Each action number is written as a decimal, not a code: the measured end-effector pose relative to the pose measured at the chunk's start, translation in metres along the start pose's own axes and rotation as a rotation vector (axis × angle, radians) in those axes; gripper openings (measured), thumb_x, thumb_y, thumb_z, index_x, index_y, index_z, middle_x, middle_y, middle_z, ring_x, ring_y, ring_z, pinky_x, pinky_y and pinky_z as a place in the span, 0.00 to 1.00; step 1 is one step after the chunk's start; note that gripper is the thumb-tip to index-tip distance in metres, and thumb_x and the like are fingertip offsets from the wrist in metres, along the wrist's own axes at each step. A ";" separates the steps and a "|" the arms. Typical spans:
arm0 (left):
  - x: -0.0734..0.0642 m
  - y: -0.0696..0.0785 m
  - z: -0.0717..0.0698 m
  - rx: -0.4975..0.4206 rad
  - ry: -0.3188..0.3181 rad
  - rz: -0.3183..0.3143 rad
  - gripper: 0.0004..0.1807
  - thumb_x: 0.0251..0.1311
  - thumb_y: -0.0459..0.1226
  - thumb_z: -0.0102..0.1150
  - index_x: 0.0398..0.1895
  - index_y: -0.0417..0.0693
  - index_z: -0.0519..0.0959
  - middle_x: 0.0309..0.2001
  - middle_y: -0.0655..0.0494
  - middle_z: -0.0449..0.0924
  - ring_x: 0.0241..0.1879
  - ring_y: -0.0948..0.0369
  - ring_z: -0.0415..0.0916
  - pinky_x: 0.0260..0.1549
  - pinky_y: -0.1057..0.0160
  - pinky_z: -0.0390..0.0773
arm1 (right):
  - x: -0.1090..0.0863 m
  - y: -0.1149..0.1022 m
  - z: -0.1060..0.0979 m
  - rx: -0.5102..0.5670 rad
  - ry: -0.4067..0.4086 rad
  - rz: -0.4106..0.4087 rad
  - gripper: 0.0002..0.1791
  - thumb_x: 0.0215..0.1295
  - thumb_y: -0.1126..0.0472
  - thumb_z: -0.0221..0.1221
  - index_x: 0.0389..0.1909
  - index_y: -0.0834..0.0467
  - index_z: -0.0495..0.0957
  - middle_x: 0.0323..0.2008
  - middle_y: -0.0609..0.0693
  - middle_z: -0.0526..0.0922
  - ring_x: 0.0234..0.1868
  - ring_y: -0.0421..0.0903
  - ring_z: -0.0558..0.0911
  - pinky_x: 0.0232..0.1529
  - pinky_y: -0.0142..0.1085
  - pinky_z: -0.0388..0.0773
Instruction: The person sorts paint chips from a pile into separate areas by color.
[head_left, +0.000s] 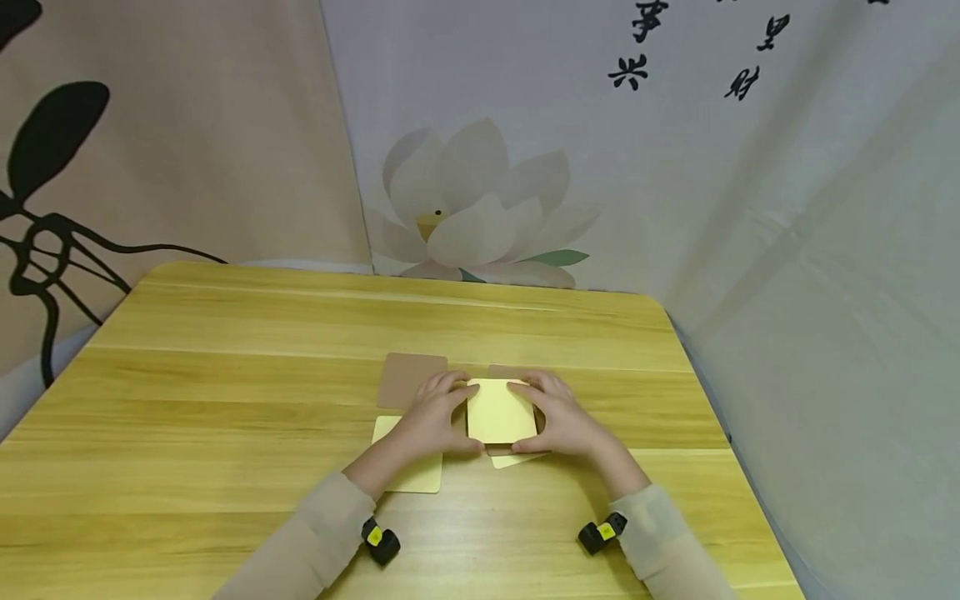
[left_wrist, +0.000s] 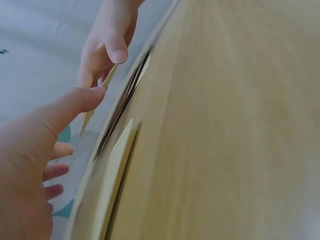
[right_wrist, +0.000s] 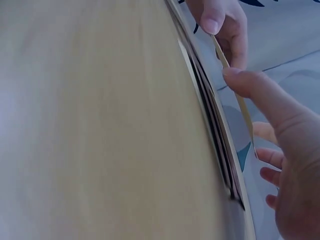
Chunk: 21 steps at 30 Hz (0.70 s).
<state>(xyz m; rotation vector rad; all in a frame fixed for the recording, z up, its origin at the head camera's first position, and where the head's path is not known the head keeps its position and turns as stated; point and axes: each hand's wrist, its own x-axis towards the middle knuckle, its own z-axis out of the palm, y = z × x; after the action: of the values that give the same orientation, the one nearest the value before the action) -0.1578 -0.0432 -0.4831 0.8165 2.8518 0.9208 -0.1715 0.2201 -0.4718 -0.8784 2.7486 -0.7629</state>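
Note:
My left hand [head_left: 433,422] and right hand [head_left: 564,422] hold a pale yellow square card [head_left: 501,412] between them, thumbs at its near side and fingers at its far side. In the left wrist view the card [left_wrist: 88,117] is raised above the table and seen almost edge-on. Below it lie several loosely layered cards [right_wrist: 215,117]; a brown card [head_left: 506,371] and a slanted yellow card [head_left: 510,461] peek out around the held one. Left of these, a brown card [head_left: 411,380] lies behind another yellow card [head_left: 422,477], which my left hand and wrist partly cover.
All of this is on a wood-grain table [head_left: 225,417]. Behind it hangs a fabric backdrop [head_left: 480,75] with a printed lotus and black characters; more pale cloth [head_left: 840,333] runs along the right side. A black wrist camera [head_left: 381,542] sits at my left cuff.

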 end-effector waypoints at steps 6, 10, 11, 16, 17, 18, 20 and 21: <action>-0.013 -0.005 -0.007 -0.018 0.031 0.027 0.51 0.37 0.59 0.75 0.66 0.45 0.70 0.66 0.50 0.61 0.66 0.49 0.52 0.64 0.42 0.47 | 0.001 -0.010 0.007 0.009 0.023 -0.047 0.54 0.41 0.36 0.72 0.71 0.48 0.63 0.67 0.54 0.59 0.67 0.50 0.56 0.64 0.55 0.50; -0.023 -0.011 -0.010 -0.014 0.035 0.043 0.51 0.36 0.58 0.76 0.65 0.44 0.70 0.66 0.49 0.62 0.66 0.48 0.52 0.64 0.40 0.47 | 0.002 -0.017 0.012 0.028 0.014 -0.073 0.54 0.41 0.38 0.73 0.71 0.49 0.63 0.65 0.51 0.60 0.65 0.49 0.57 0.62 0.54 0.53; -0.025 -0.012 -0.011 -0.012 0.035 0.046 0.51 0.36 0.58 0.76 0.65 0.43 0.70 0.66 0.49 0.62 0.66 0.48 0.52 0.64 0.40 0.47 | 0.003 -0.018 0.014 0.031 0.008 -0.078 0.54 0.41 0.38 0.73 0.71 0.49 0.62 0.65 0.50 0.60 0.65 0.48 0.57 0.61 0.54 0.54; -0.038 -0.020 -0.015 -0.018 0.042 0.055 0.52 0.35 0.58 0.76 0.65 0.43 0.70 0.65 0.48 0.63 0.65 0.48 0.54 0.62 0.40 0.49 | 0.005 -0.029 0.021 0.050 -0.022 -0.098 0.54 0.42 0.38 0.73 0.71 0.49 0.61 0.65 0.49 0.59 0.64 0.50 0.58 0.60 0.54 0.58; -0.041 -0.022 -0.016 -0.019 0.046 0.059 0.52 0.34 0.58 0.76 0.65 0.43 0.71 0.65 0.48 0.63 0.65 0.48 0.54 0.62 0.39 0.50 | 0.006 -0.031 0.022 0.050 -0.022 -0.106 0.54 0.42 0.39 0.73 0.71 0.49 0.61 0.65 0.50 0.59 0.65 0.50 0.58 0.60 0.55 0.58; -0.043 -0.024 -0.017 -0.020 0.050 0.065 0.52 0.34 0.58 0.77 0.65 0.43 0.71 0.64 0.48 0.64 0.65 0.48 0.55 0.61 0.39 0.50 | 0.006 -0.033 0.023 0.049 -0.025 -0.107 0.54 0.42 0.39 0.73 0.71 0.49 0.62 0.65 0.51 0.59 0.65 0.50 0.57 0.60 0.54 0.58; -0.048 -0.027 -0.020 -0.023 0.056 0.075 0.52 0.33 0.57 0.77 0.64 0.42 0.71 0.64 0.48 0.64 0.64 0.47 0.55 0.61 0.38 0.51 | 0.008 -0.037 0.026 0.039 -0.032 -0.106 0.53 0.42 0.39 0.73 0.71 0.49 0.62 0.66 0.51 0.59 0.65 0.50 0.57 0.61 0.54 0.57; -0.050 -0.029 -0.021 -0.025 0.057 0.081 0.52 0.33 0.57 0.77 0.64 0.42 0.71 0.64 0.48 0.64 0.64 0.47 0.55 0.60 0.38 0.51 | 0.008 -0.039 0.028 0.033 -0.037 -0.104 0.53 0.42 0.39 0.73 0.71 0.49 0.62 0.66 0.52 0.59 0.66 0.50 0.57 0.62 0.54 0.57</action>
<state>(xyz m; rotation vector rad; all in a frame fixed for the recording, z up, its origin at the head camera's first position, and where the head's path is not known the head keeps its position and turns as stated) -0.1321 -0.0992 -0.4882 0.9247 2.8676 1.0032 -0.1507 0.1762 -0.4759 -1.0246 2.6682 -0.7984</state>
